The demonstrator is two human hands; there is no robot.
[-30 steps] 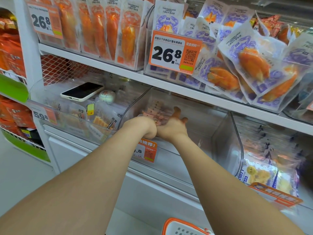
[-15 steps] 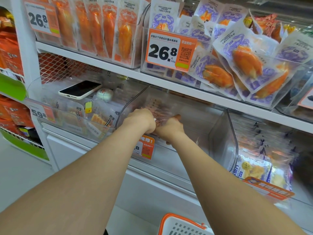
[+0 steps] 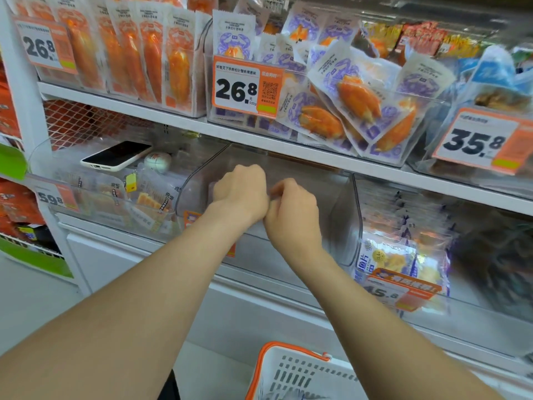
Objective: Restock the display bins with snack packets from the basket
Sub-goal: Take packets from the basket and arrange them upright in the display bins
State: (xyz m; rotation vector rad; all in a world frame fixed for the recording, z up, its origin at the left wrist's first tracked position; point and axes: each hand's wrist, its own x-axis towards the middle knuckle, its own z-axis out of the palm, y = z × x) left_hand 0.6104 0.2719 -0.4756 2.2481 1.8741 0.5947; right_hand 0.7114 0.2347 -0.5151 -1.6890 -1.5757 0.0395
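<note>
In the clear bin (image 3: 340, 203), left hand (image 3: 240, 192) touches right hand (image 3: 291, 210); basket (image 3: 300, 373) below.

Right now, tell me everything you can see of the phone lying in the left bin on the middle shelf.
The phone is a slim slab with a dark, unlit screen facing up and a white or cream body or case. Small openings show on its near short edge. It lies roughly flat, skewed to the shelf front, on top of the snack packets in the left clear bin. A small white rounded object sits beside it; whether they touch is unclear. The left hand and right hand are apart from it.
</note>
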